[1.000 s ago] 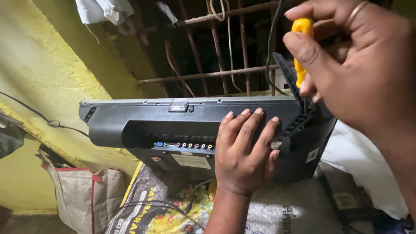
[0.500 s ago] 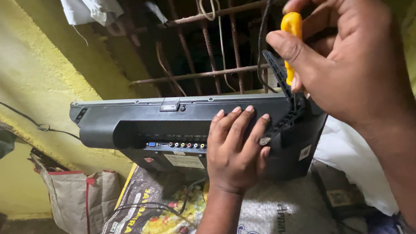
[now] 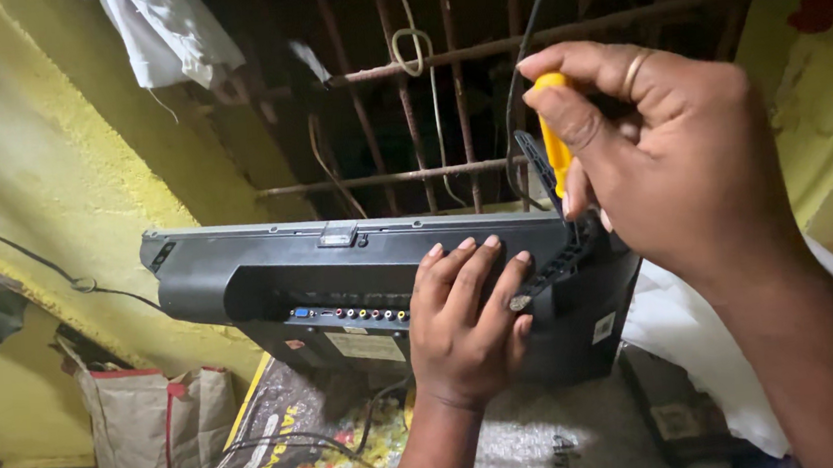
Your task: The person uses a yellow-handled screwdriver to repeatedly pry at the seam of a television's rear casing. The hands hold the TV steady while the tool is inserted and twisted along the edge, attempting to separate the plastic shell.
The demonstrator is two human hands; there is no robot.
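With the left hand (image 3: pixel 465 325) lying flat on the TV (image 3: pixel 340 281) at centre frame, the right hand (image 3: pixel 676 156) is gripping a screwdriver (image 3: pixel 556 147) that is risking slipping and gouging plastic.

Yellow screwdriver handle (image 3: pixel 556 147); dark grey monitor back (image 3: pixel 269 267); yellow wall (image 3: pixel 38 157).
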